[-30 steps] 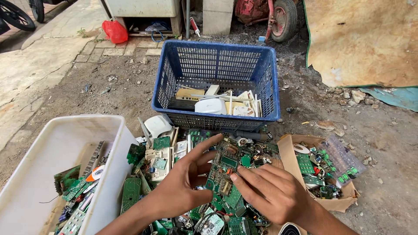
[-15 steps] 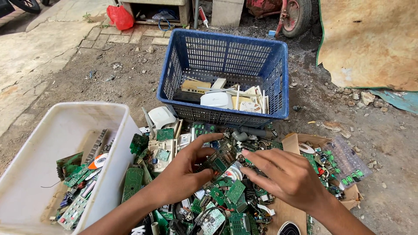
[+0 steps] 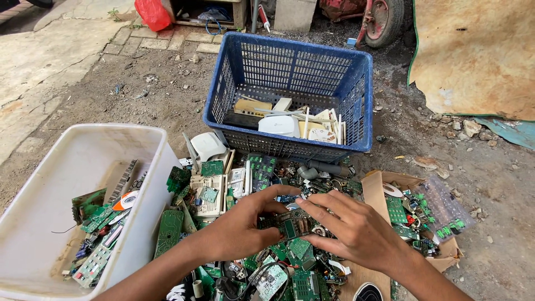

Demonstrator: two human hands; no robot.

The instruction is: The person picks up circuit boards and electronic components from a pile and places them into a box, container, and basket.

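Observation:
Both my hands meet over a heap of green circuit boards [image 3: 234, 189] on the ground. My left hand [image 3: 245, 226] and my right hand [image 3: 351, 228] together grip one small dark circuit board [image 3: 290, 224], each pinching one end of it. Around them lie more boards, white plastic casings and cables.
A white plastic tub [image 3: 83, 161] with a few boards stands at the left. A blue mesh crate [image 3: 290, 72] holding white and beige device shells stands behind the heap. A torn cardboard box [image 3: 379, 187] with small green parts lies at the right. Dirt ground surrounds everything.
My hands rose from the heap and came together; they now hold a small dark board between them. The view shifted slightly lower.

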